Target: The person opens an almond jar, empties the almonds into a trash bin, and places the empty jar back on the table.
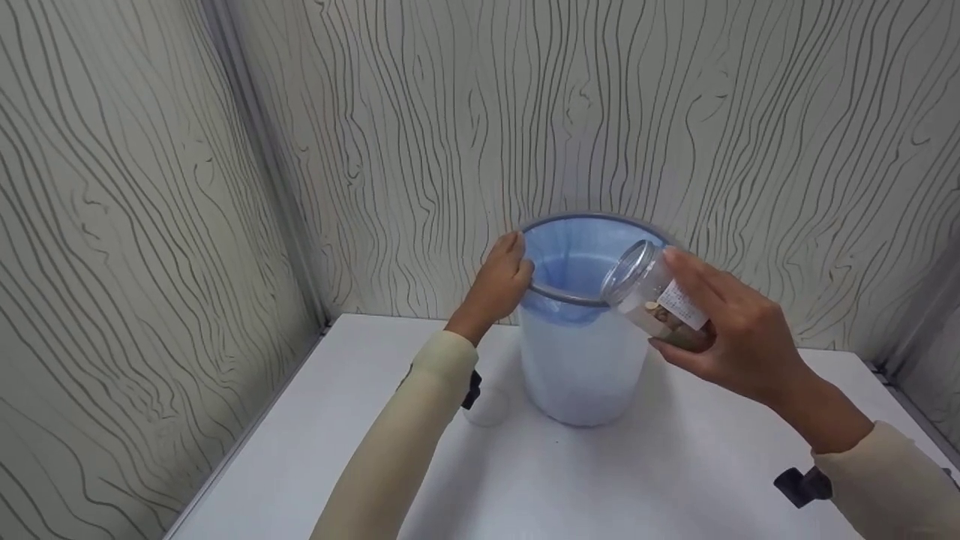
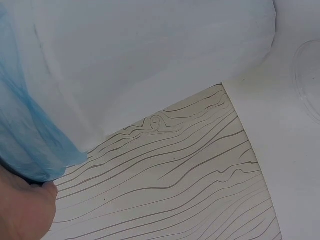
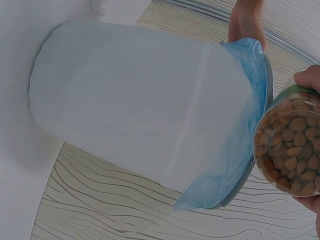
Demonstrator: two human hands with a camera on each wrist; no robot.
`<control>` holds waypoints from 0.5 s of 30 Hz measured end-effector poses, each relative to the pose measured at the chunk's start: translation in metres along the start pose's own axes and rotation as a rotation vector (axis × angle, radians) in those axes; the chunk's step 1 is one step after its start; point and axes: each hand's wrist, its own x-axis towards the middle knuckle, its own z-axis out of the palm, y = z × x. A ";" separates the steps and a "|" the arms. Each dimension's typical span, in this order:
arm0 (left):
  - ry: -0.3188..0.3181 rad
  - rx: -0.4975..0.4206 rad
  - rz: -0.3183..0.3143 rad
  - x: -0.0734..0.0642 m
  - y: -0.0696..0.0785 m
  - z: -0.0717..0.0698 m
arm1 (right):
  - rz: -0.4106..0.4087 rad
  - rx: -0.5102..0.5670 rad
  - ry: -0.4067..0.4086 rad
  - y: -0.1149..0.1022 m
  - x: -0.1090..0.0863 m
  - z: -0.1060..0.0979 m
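A white bin (image 1: 581, 375) stands upright, lined with a blue plastic bag (image 1: 559, 255) folded over its grey rim (image 1: 592, 217). At the left side of that rim my left hand (image 1: 501, 279) grips the edge; the left wrist view catches only part of this hand (image 2: 25, 207). My right hand (image 1: 739, 330) holds a clear plastic jar (image 1: 630, 274) with a white label. Tilted, its uncovered mouth points over the near right part of the bin's rim. Through the jar's base, the right wrist view shows many almonds (image 3: 295, 150) inside.
A clear round lid (image 1: 487, 407) lies on the white table (image 1: 555, 487), left of the bin. Behind the table rises a wood-grain patterned wall (image 1: 450, 150), with another panel (image 1: 112, 225) on the left.
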 end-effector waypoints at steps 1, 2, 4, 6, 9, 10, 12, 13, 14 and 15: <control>0.002 0.003 -0.002 0.000 0.000 0.000 | -0.004 -0.002 -0.001 0.001 0.001 0.000; 0.004 0.007 -0.004 0.000 0.000 0.000 | -0.006 -0.005 -0.004 0.001 0.001 0.000; 0.000 0.010 -0.012 0.000 0.001 0.001 | -0.013 -0.015 -0.012 0.003 0.002 0.000; -0.010 0.012 -0.020 0.001 0.001 0.001 | -0.017 -0.020 -0.015 0.004 0.003 -0.001; -0.024 0.016 -0.024 0.002 0.001 0.000 | -0.018 -0.021 -0.015 0.006 0.005 -0.001; -0.025 0.015 -0.025 0.002 0.000 0.000 | -0.018 -0.018 -0.012 0.007 0.006 0.000; -0.023 0.020 -0.022 0.002 0.000 -0.001 | -0.011 -0.011 -0.015 0.009 0.008 0.000; -0.023 0.022 -0.021 0.002 0.000 -0.001 | -0.003 -0.005 -0.018 0.010 0.008 0.000; -0.023 0.021 -0.020 0.002 0.001 -0.001 | 0.001 -0.004 -0.020 0.011 0.008 0.000; -0.021 0.021 -0.018 0.002 0.001 -0.001 | 0.004 -0.004 -0.023 0.012 0.008 0.000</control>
